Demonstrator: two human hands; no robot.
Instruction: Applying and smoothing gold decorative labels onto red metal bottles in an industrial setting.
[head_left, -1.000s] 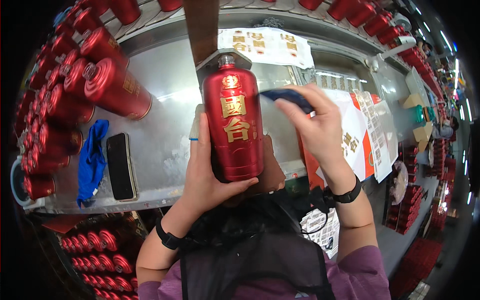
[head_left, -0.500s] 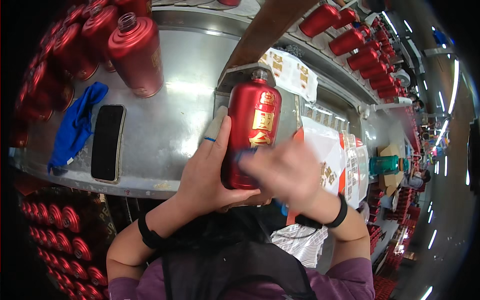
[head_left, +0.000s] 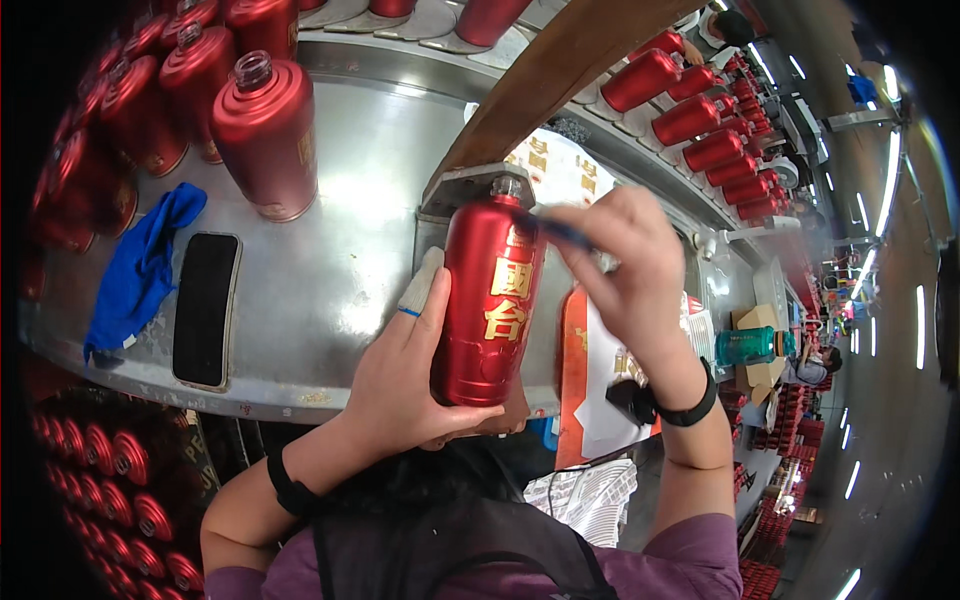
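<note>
A red bottle (head_left: 466,300) with gold raised characters and an uncapped clear neck leans before me, its neck end at a metal bracket (head_left: 450,188). My left hand (head_left: 400,365) is closed round its left side and base; one finger wears a whitish cover with a blue band. By the bottle's upper right side, my right hand (head_left: 635,265) pinches a small dark blue piece (head_left: 566,233). Motion smears that piece, so its kind cannot be told. Its tip is close to the bottle's shoulder; whether it touches is unclear.
On the metal table (head_left: 370,140) lie a phone (head_left: 206,310) and a blue cloth (head_left: 140,265). Several red bottles (head_left: 265,140) stand left. A brown beam (head_left: 545,85) slants overhead. White sheets with gold characters (head_left: 560,165) lie right, beside a conveyor of bottles (head_left: 640,80).
My right hand has moved up and right, from the bottle's lower front to beside its shoulder, uncovering the lower gold characters. My left hand keeps its hold on the bottle.
</note>
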